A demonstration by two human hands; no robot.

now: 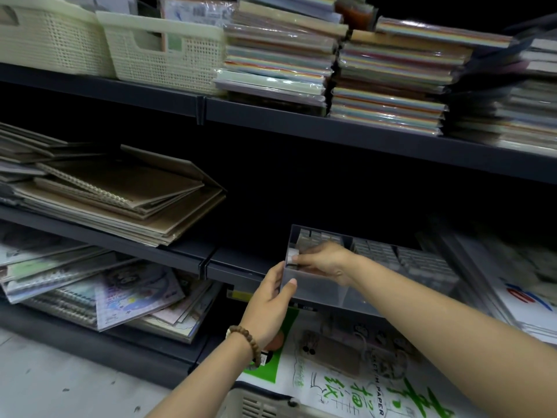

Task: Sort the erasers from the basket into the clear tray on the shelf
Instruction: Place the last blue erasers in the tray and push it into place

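Observation:
A clear divided tray sits at the front of the middle shelf, with rows of wrapped erasers in its compartments. My left hand grips the tray's front left corner, thumb on its front wall. My right hand reaches into the left compartment, fingers pinched on a small white eraser near the tray's left wall. A corner of the cream basket shows at the bottom edge, under my left forearm; its contents are hidden.
Brown spiral notebooks are piled left of the tray on the same shelf. Packs of coloured paper and cream baskets fill the upper shelf. Sketch paper packs lie below the tray, illustrated notebooks lower left.

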